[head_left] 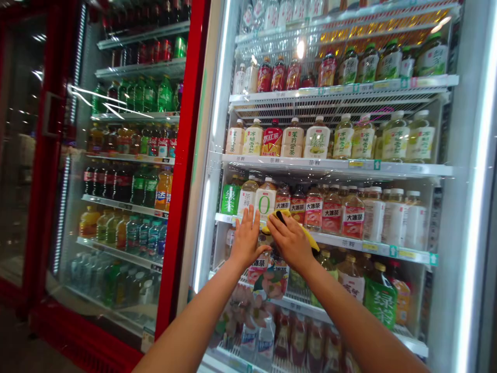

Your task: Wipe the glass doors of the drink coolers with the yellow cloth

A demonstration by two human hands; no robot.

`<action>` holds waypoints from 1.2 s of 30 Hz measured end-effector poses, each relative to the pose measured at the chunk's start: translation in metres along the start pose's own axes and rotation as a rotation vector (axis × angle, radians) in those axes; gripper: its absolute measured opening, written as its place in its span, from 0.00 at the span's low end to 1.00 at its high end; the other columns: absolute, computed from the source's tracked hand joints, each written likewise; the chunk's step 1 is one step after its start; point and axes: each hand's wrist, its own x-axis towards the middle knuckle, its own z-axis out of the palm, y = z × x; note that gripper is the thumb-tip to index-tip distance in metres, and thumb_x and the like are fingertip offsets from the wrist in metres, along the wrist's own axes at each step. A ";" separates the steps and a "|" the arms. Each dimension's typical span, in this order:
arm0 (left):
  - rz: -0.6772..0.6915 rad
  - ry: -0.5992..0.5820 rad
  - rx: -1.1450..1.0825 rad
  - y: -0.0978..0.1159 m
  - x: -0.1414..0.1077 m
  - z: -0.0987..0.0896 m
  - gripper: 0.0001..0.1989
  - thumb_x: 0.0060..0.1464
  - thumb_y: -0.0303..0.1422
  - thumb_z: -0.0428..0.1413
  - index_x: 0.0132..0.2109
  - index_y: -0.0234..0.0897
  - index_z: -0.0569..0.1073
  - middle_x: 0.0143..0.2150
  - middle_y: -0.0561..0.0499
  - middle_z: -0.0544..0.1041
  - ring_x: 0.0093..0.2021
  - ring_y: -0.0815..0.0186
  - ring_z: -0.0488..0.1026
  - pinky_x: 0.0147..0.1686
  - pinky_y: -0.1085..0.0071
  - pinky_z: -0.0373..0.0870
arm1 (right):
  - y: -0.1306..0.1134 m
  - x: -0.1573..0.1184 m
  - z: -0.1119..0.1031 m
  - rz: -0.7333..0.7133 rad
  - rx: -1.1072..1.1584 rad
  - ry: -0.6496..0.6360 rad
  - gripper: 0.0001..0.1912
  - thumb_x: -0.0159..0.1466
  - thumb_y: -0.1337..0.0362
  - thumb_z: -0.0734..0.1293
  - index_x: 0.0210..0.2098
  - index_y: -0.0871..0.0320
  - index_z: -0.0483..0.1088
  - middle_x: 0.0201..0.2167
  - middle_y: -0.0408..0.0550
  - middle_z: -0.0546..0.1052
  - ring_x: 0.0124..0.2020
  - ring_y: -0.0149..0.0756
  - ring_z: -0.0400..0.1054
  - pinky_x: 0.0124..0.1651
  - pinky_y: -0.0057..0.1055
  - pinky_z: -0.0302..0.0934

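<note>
My left hand (247, 239) lies against the glass door (326, 171) of the right-hand drinks fridge, fingers stretched out and thumb apart. It holds nothing. Just to its right, my right hand (290, 239) is closed over a yellow and black pad (311, 242), pressed to the same glass. Much of the pad is hidden under the fingers; its yellow edges show above and to the right of the hand. Behind the glass, near my fingertips, stand a bottle with a large green zero (266, 197) and several red-labelled tea bottles (332, 215).
Left of me stands another drinks fridge (128, 181) with a red frame (182, 140). Shelves of bottles (272, 163) fill the right fridge, lit by bright light strips (479, 171) at its sides. Reflections show on the glass.
</note>
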 end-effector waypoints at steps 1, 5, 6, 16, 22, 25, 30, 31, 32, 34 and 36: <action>-0.001 -0.001 -0.015 0.000 0.000 0.001 0.64 0.49 0.41 0.70 0.76 0.34 0.34 0.77 0.26 0.42 0.77 0.43 0.35 0.70 0.38 0.49 | -0.002 -0.012 -0.001 -0.012 -0.011 0.007 0.23 0.68 0.71 0.65 0.62 0.53 0.71 0.65 0.48 0.73 0.66 0.49 0.64 0.65 0.49 0.61; 0.010 0.012 -0.056 -0.001 -0.004 0.002 0.63 0.50 0.40 0.70 0.76 0.36 0.33 0.77 0.26 0.43 0.77 0.44 0.36 0.70 0.38 0.49 | 0.000 -0.034 -0.010 -0.001 -0.026 0.024 0.23 0.69 0.73 0.63 0.60 0.49 0.72 0.62 0.45 0.75 0.64 0.46 0.67 0.63 0.46 0.63; 0.011 0.018 -0.066 -0.002 -0.004 0.003 0.63 0.50 0.41 0.70 0.76 0.36 0.33 0.77 0.26 0.43 0.77 0.44 0.37 0.70 0.38 0.50 | 0.002 -0.030 -0.012 0.028 -0.028 0.031 0.23 0.69 0.74 0.63 0.60 0.49 0.72 0.61 0.45 0.76 0.64 0.46 0.67 0.63 0.46 0.63; 0.050 -0.014 -0.150 -0.019 -0.011 -0.001 0.58 0.53 0.36 0.68 0.76 0.38 0.36 0.77 0.31 0.44 0.77 0.49 0.39 0.71 0.41 0.52 | -0.025 0.054 0.029 0.345 0.004 0.232 0.24 0.64 0.77 0.62 0.54 0.50 0.77 0.59 0.45 0.78 0.60 0.49 0.68 0.62 0.50 0.61; 0.119 -0.009 -0.184 -0.035 -0.020 0.003 0.59 0.55 0.32 0.65 0.76 0.40 0.30 0.77 0.32 0.46 0.77 0.52 0.42 0.72 0.45 0.53 | -0.031 0.021 0.019 0.194 0.041 0.046 0.28 0.63 0.77 0.62 0.58 0.49 0.75 0.61 0.44 0.77 0.62 0.46 0.68 0.62 0.46 0.63; 0.121 -0.011 -0.214 -0.037 -0.020 0.005 0.60 0.55 0.30 0.65 0.76 0.42 0.28 0.77 0.34 0.47 0.77 0.53 0.42 0.71 0.45 0.54 | -0.018 0.033 0.015 0.271 0.081 0.121 0.24 0.66 0.73 0.62 0.57 0.48 0.75 0.58 0.45 0.78 0.59 0.43 0.72 0.63 0.47 0.63; 0.192 0.006 -0.244 -0.062 -0.024 0.002 0.56 0.58 0.29 0.62 0.76 0.40 0.29 0.78 0.35 0.44 0.77 0.52 0.40 0.72 0.46 0.53 | -0.030 0.087 0.041 0.460 0.002 0.265 0.20 0.66 0.73 0.62 0.53 0.51 0.77 0.59 0.46 0.78 0.59 0.45 0.70 0.65 0.49 0.59; 0.184 0.024 -0.237 -0.071 -0.026 0.001 0.55 0.58 0.29 0.61 0.76 0.40 0.29 0.78 0.35 0.43 0.77 0.51 0.39 0.72 0.45 0.52 | -0.040 0.092 0.049 0.462 -0.040 0.248 0.21 0.66 0.73 0.62 0.53 0.51 0.77 0.59 0.46 0.77 0.60 0.46 0.69 0.64 0.48 0.59; 0.168 0.044 -0.223 -0.080 -0.027 0.001 0.54 0.59 0.30 0.61 0.76 0.39 0.29 0.78 0.34 0.43 0.77 0.50 0.38 0.72 0.43 0.51 | -0.050 0.094 0.056 0.445 -0.076 0.219 0.21 0.66 0.73 0.62 0.54 0.51 0.76 0.60 0.45 0.77 0.60 0.47 0.69 0.63 0.47 0.60; 0.138 0.073 -0.191 -0.095 -0.030 0.001 0.54 0.59 0.32 0.61 0.76 0.38 0.30 0.78 0.32 0.42 0.77 0.48 0.37 0.71 0.40 0.49 | -0.070 0.085 0.065 0.352 -0.118 0.149 0.22 0.67 0.74 0.63 0.56 0.51 0.75 0.62 0.45 0.76 0.59 0.46 0.69 0.60 0.44 0.61; 0.132 0.073 -0.174 -0.105 -0.032 0.001 0.54 0.59 0.34 0.61 0.76 0.38 0.29 0.78 0.32 0.41 0.77 0.46 0.37 0.71 0.38 0.49 | -0.083 0.068 0.064 0.223 -0.125 0.080 0.21 0.68 0.73 0.63 0.57 0.50 0.75 0.61 0.44 0.76 0.59 0.44 0.69 0.59 0.41 0.62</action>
